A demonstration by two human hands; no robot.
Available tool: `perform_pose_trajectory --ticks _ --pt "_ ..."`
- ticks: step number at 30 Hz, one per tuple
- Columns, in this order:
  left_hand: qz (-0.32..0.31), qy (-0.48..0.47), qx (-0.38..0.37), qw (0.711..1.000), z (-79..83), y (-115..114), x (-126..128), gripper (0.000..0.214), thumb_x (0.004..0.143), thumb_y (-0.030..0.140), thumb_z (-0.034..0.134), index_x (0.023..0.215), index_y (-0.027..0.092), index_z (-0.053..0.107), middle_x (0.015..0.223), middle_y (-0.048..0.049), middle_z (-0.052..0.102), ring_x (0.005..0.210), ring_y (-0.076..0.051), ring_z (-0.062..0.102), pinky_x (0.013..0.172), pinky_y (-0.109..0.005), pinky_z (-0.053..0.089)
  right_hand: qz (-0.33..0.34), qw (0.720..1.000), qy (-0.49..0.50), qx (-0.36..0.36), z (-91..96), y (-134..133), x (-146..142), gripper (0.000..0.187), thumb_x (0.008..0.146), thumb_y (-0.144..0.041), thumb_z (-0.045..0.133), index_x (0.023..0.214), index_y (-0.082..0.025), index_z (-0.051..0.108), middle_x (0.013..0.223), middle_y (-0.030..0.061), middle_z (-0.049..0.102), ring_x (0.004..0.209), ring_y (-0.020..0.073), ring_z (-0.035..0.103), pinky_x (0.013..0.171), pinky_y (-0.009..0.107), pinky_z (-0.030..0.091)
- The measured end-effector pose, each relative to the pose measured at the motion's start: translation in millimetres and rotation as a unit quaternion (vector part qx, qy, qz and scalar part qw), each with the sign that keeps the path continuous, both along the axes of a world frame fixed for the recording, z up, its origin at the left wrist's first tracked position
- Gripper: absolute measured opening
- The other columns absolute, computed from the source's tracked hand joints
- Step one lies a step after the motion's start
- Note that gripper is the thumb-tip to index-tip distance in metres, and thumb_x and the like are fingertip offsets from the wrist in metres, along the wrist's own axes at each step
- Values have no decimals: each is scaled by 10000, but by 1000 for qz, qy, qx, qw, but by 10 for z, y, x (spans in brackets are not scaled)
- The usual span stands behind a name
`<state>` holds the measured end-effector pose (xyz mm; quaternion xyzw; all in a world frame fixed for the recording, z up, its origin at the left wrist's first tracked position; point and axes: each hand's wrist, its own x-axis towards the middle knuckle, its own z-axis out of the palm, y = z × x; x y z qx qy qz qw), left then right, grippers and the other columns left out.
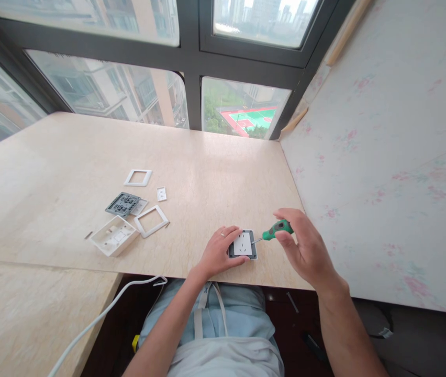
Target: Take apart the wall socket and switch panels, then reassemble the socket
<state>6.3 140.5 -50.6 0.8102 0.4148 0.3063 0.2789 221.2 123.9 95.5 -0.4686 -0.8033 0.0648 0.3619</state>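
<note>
A wall socket with a white face and dark grey frame lies near the counter's front edge. My left hand grips it from the left, fingers along the far side and thumb along the near side. In my right hand is a screwdriver with a green and black handle, held between thumb and fingers. Its shaft slants down to the left, and the tip meets the right edge of the socket's white face. What exactly lies under the tip is too small to make out.
Left on the counter are a white back box, a grey socket module, two white frames, a small white insert and screws. A white cable hangs at front left. A papered wall bounds the right, windows the back.
</note>
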Motion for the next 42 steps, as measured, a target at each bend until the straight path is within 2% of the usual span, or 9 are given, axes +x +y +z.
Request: perform_pose_trajectory --ticks 7,12,17,22,26,29,32,35,42 --pt "-1 3 8 1000 -21 1 1 694 818 561 691 1389 226 484 1410 -101 522 1303 -272 479 1153 -449 322 104 969 125 -184 61 -101 68 385 1023 -265 418 1401 -275 493 1532 84 407 1381 254 439 1050 452 498" --pt "-3 4 9 1000 -11 -1 5 701 812 548 704 1388 216 479 1403 -96 524 1294 -261 480 1143 -427 337 13 998 43 -50 86 -60 14 191 947 -308 624 1114 -215 638 1034 60 704 895 178 679 794 302 559" --pt "-2 3 9 1000 -11 5 6 701 815 539 705 1393 219 471 1409 -95 519 1297 -258 478 1148 -427 327 -135 979 -97 119 102 19 -16 453 862 -575 646 694 -175 514 565 -19 488 491 97 404 481 256 334" --pt "-5 1 4 1000 -4 6 5 700 812 545 702 1392 223 480 1404 -111 521 1295 -274 484 1137 -451 336 -207 952 -187 124 111 49 3 603 874 -694 534 595 -183 376 482 -32 352 437 92 279 445 270 181" --pt "-2 2 1 1000 -2 4 4 700 815 556 695 1396 227 484 1403 -115 519 1299 -280 482 1140 -462 332 -115 988 -99 10 73 57 -4 444 933 -608 522 914 -168 579 779 43 639 602 146 551 550 270 397" --pt "-6 -4 6 1000 2 5 4 698 816 558 696 1394 229 484 1397 -109 524 1293 -273 483 1133 -452 340 26 990 81 -114 4 106 -27 346 941 -471 595 1165 -208 573 1207 105 640 938 196 654 824 326 513" --pt "-7 -6 10 1000 8 7 4 697 812 558 701 1391 234 484 1389 -101 530 1281 -270 488 1123 -446 349 167 936 219 -217 -68 183 -61 203 924 -416 636 931 -213 626 1021 66 682 930 199 653 853 352 525" --pt "-2 -3 11 1000 6 8 5 695 811 555 702 1385 225 489 1387 -106 531 1278 -272 492 1120 -444 352 194 909 279 -241 -86 222 -81 324 912 -500 620 793 -201 591 755 19 594 740 167 585 801 355 516" --pt "-5 -8 14 1000 -8 9 4 696 805 539 715 1380 219 491 1385 -107 533 1275 -272 493 1130 -444 344 216 885 239 -335 43 94 43 256 989 -439 466 1121 -253 583 1057 63 542 1040 220 536 938 386 455"
